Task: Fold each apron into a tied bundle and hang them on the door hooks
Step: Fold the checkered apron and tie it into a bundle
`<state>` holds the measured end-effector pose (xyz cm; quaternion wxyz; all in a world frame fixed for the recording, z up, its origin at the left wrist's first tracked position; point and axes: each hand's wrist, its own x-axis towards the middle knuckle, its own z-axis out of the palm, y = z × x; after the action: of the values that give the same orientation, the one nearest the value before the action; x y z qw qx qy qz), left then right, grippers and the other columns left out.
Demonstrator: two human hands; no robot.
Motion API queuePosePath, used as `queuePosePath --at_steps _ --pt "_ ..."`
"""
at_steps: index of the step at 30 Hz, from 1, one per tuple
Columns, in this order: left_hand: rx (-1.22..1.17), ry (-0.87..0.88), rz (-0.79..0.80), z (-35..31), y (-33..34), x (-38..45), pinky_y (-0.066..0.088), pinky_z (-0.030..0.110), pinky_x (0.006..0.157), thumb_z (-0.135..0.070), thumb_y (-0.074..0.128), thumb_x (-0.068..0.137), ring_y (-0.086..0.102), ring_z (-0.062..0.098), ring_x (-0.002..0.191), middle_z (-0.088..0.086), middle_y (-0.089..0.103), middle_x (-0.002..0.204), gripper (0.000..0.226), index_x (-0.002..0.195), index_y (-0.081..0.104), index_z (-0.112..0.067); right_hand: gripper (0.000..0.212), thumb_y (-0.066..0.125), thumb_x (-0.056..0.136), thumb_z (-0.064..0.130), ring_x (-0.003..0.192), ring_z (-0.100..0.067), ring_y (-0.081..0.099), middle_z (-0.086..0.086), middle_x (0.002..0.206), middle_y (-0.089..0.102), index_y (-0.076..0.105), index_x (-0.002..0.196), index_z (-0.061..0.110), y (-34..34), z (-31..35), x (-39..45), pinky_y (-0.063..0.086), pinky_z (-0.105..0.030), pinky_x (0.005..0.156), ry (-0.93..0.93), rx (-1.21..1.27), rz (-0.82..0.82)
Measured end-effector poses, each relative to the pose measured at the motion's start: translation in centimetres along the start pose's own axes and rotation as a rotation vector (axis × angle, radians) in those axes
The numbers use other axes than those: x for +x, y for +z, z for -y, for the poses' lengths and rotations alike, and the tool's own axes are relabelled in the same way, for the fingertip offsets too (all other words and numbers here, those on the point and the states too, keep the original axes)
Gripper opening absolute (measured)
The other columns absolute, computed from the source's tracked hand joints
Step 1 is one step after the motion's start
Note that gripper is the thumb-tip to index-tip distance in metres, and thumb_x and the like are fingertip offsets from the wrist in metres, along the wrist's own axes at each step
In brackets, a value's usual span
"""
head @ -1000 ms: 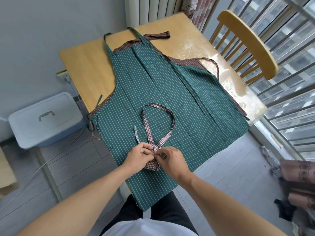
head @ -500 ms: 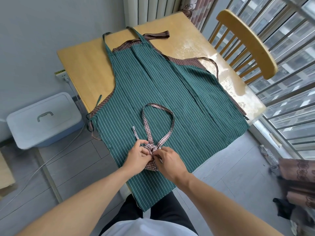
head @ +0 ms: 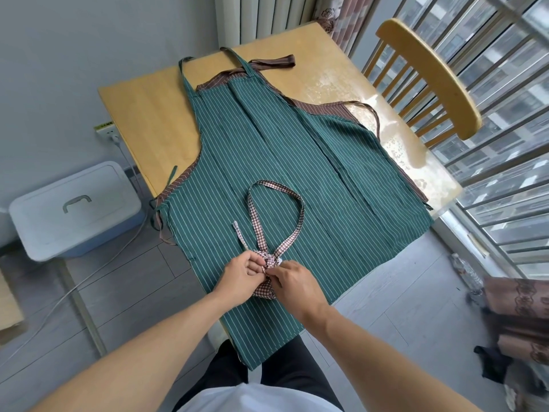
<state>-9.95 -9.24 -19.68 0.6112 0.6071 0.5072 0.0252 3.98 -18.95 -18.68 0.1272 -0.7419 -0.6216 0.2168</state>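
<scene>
Both hands' grip (head: 269, 270) pinching checked bundle (head: 265, 289) — knotted, looped.

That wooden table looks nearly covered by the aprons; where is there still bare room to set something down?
Bare wood shows on the table left of the green striped apron, up to the wall-side edge, and at the far right corner between the brown apron strap and the chair. The near middle is crowded: both hands work the checked bundle there.

left hand (head: 243, 273) fingers curled, pinching | right hand (head: 292, 282) fingers pinching
</scene>
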Motion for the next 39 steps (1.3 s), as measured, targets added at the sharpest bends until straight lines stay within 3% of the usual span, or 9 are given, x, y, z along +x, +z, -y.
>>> queuePosePath --at_steps 5,12,16,20,26,29,34,36,39 --pt "0.024 0.015 0.002 0.0 0.1 -0.1 0.06 0.032 0.073 -0.003 0.071 0.085 0.066 0.012 0.073 0.001 0.07 0.084 0.032 0.103 0.061 -0.028 0.023 0.053 0.102 0.02 0.079 -0.016 0.058 0.001 0.083 0.065 0.073 0.092 0.015 0.4 0.0 0.1 0.057 -0.033 0.077 -0.001 -0.058 0.038" --pt "0.077 0.029 0.004 -0.1 -0.2 -0.2 0.061 0.029 0.077 -0.003 0.074 0.084 0.071 0.015 0.081 -0.001 0.072 0.088 0.021 0.089 0.072 -0.023 0.01 0.071 0.095 0.025 0.074 -0.006 0.065 0.009 0.092 0.072 0.066 0.103 0.02 -0.2 0.3 -0.5 0.056 -0.026 0.068 0.238 0.288 -0.019" --pt "0.111 0.0 0.019 -0.3 -0.4 0.0 0.058 0.02 0.068 -0.007 0.075 0.085 0.069 0.003 0.068 -0.007 0.075 0.079 0.021 0.084 0.075 -0.028 0.015 0.069 0.096 0.018 0.081 -0.007 0.067 0.006 0.101 0.073 0.069 0.111 0.023 0.2 0.2 -0.7 0.059 -0.028 0.072 0.153 0.259 -0.051" --pt "0.121 0.002 0.044 -0.5 -0.5 0.3 0.06 0.023 0.067 -0.012 0.077 0.085 0.069 0.002 0.067 -0.008 0.076 0.074 0.018 0.084 0.076 -0.029 0.033 0.065 0.098 0.018 0.084 -0.013 0.064 0.003 0.102 0.069 0.065 0.13 0.024 0.7 0.2 -0.8 0.058 -0.03 0.074 0.026 0.146 -0.054" --pt "0.176 0.028 0.076 -0.7 -0.6 0.4 0.048 0.013 0.057 -0.006 0.071 0.086 0.056 -0.006 0.053 -0.008 0.072 0.076 0.02 0.087 0.078 -0.025 0.023 0.063 0.098 0.017 0.077 -0.019 0.056 0.001 0.083 0.061 0.073 0.118 0.017 0.9 -0.1 -0.7 0.056 -0.039 0.063 -0.023 0.024 -0.054" --pt "0.181 0.052 0.088 -0.5 -0.7 0.4 0.058 0.022 0.066 -0.005 0.071 0.085 0.064 0.0 0.066 -0.007 0.072 0.082 0.022 0.092 0.073 -0.025 0.02 0.059 0.1 0.021 0.075 -0.016 0.054 0.003 0.081 0.06 0.075 0.112 0.019 1.0 -0.1 -0.7 0.056 -0.036 0.061 -0.012 -0.018 -0.071" --pt "0.164 0.103 0.064 -0.2 -0.4 0.2 0.06 0.028 0.075 -0.007 0.073 0.085 0.069 0.007 0.075 -0.008 0.07 0.087 0.035 0.107 0.058 -0.03 0.024 0.051 0.105 0.023 0.076 -0.013 0.056 0.003 0.087 0.062 0.073 0.098 0.015 0.8 0.4 -0.6 0.056 -0.034 0.068 0.089 -0.026 0.003" --pt "0.157 0.122 0.032 0.0 -0.3 0.0 0.061 0.029 0.073 -0.007 0.073 0.085 0.068 0.008 0.072 -0.007 0.069 0.086 0.034 0.104 0.058 -0.031 0.021 0.054 0.104 0.024 0.074 -0.013 0.06 0.004 0.09 0.064 0.072 0.096 0.017 0.5 0.7 -0.1 0.056 -0.034 0.069 0.215 0.096 0.064" --pt "0.153 0.127 -0.033 0.2 -0.2 -0.2 0.056 0.026 0.06 -0.007 0.071 0.087 0.064 0.01 0.063 -0.005 0.066 0.086 0.025 0.094 0.057 -0.026 0.02 0.061 0.101 0.031 0.059 -0.009 0.054 0.005 0.077 0.065 0.069 0.093 0.016 0.0 0.8 1.0 0.048 -0.026 0.054 0.476 0.416 0.226"
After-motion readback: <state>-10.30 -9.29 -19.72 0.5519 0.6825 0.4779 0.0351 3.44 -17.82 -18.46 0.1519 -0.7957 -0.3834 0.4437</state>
